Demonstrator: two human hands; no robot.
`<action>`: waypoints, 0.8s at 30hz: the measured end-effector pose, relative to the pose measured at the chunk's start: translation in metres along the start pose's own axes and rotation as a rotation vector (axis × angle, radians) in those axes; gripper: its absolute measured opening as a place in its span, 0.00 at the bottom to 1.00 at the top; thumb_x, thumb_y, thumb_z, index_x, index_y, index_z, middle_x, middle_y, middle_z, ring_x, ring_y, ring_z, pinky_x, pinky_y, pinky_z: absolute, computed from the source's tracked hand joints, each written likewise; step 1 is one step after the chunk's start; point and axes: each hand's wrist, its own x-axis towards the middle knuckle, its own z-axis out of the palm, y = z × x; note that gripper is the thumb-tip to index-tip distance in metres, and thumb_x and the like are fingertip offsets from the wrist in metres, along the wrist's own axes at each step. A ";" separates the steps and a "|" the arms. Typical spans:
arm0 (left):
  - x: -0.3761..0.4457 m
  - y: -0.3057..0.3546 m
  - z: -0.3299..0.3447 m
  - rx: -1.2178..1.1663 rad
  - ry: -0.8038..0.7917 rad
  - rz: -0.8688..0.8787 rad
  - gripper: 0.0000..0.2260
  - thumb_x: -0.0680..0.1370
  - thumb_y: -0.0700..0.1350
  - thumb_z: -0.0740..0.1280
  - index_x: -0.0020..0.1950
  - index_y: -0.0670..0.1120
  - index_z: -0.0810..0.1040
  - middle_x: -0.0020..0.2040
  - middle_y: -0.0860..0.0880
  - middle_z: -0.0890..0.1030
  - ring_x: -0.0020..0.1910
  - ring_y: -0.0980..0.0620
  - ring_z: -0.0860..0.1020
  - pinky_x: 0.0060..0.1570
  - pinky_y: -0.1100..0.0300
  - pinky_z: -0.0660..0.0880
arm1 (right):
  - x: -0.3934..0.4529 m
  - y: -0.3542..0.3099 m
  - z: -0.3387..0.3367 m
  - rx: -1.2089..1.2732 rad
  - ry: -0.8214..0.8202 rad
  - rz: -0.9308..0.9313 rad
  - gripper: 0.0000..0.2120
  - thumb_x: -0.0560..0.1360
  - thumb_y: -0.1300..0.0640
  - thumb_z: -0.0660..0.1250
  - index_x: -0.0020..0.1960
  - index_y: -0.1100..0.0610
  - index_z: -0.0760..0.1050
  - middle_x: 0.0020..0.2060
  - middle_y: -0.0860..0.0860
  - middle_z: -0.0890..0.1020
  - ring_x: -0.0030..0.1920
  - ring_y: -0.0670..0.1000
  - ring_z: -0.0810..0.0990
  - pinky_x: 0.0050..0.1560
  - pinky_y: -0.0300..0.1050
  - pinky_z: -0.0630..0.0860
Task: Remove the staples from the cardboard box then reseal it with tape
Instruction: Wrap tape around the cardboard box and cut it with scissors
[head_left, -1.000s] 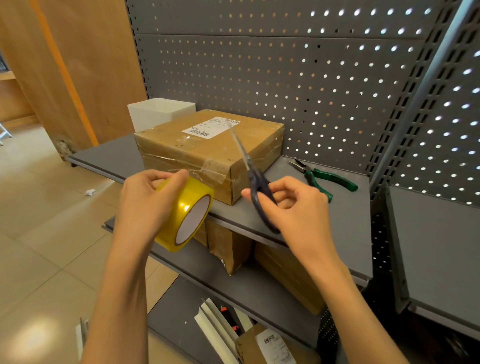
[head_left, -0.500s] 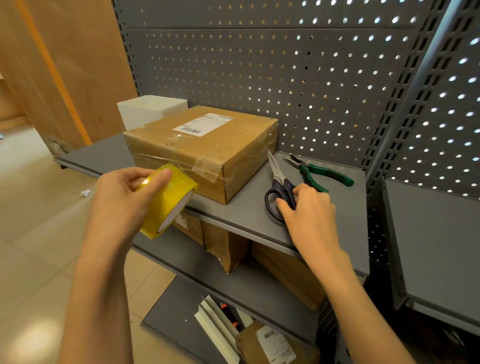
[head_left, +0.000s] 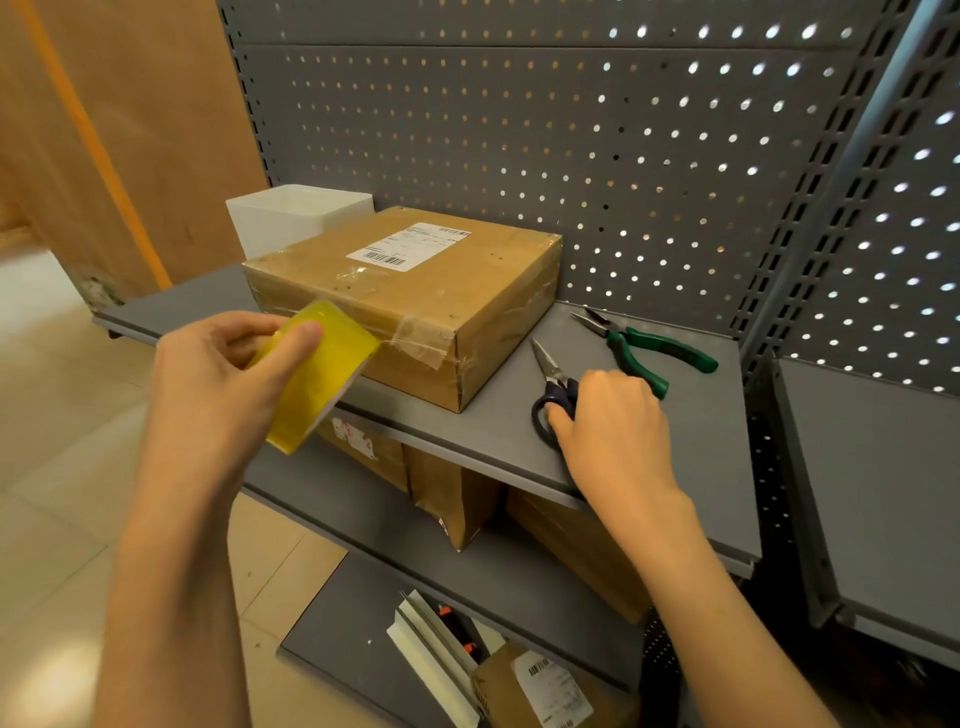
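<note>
— Where the grey metal shelf (head_left: 498, 441) juts from the perforated back panel (head_left: 519, 156), what is seen on it?

— A flat, rectangular cardboard box (head_left: 415, 306) is set near the shelf's left half, its brown surface wrapped in glossy clear tape that is wrinkled at the near corner. A white printed label (head_left: 410, 247) with barcodes is stuck on its top. Behind it, a white, smooth-walled plastic bin (head_left: 291, 218) is stood; its contents cannot be made out.

— And the tools?

— Scissors (head_left: 553, 387) with steel blades and dark loop handles are laid flat just right of the box. Pliers (head_left: 644, 345) with green rubbery grips are laid beyond them, near the panel.

— How are the hands occupied?

— A roll of yellow translucent tape (head_left: 317, 374) is gripped by the left hand (head_left: 223, 374), with the thumb pressed across its outer face and the fingers curled round it, in front of the box's near edge. The scissor handles are covered by the right hand (head_left: 613, 421), with the fingers curled down over them; whether they are actually clasped cannot be told.

— Anything below?

— More brown cardboard parcels (head_left: 457, 499) are stored on the lower shelf, and white folded sheets (head_left: 431, 660) beside another labelled parcel are kept lower still.
</note>
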 end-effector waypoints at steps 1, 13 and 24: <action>0.004 -0.002 -0.004 -0.004 0.004 0.025 0.05 0.71 0.52 0.71 0.36 0.57 0.78 0.36 0.56 0.79 0.32 0.67 0.76 0.35 0.64 0.70 | 0.001 -0.002 -0.002 0.009 0.019 -0.008 0.14 0.78 0.51 0.62 0.54 0.62 0.74 0.50 0.56 0.77 0.54 0.56 0.74 0.43 0.43 0.67; 0.105 -0.044 -0.065 0.151 -0.090 0.283 0.07 0.66 0.63 0.69 0.42 0.66 0.77 0.40 0.68 0.79 0.41 0.66 0.76 0.44 0.59 0.75 | 0.026 -0.074 -0.022 0.499 0.314 -0.234 0.05 0.76 0.58 0.65 0.49 0.56 0.79 0.44 0.48 0.80 0.46 0.45 0.77 0.50 0.45 0.75; 0.190 -0.119 -0.090 0.430 -0.295 0.493 0.10 0.70 0.44 0.75 0.48 0.42 0.80 0.43 0.41 0.82 0.41 0.46 0.77 0.46 0.50 0.73 | 0.040 -0.167 0.015 0.117 0.398 -0.185 0.08 0.78 0.53 0.61 0.52 0.54 0.77 0.44 0.46 0.75 0.46 0.43 0.69 0.42 0.37 0.63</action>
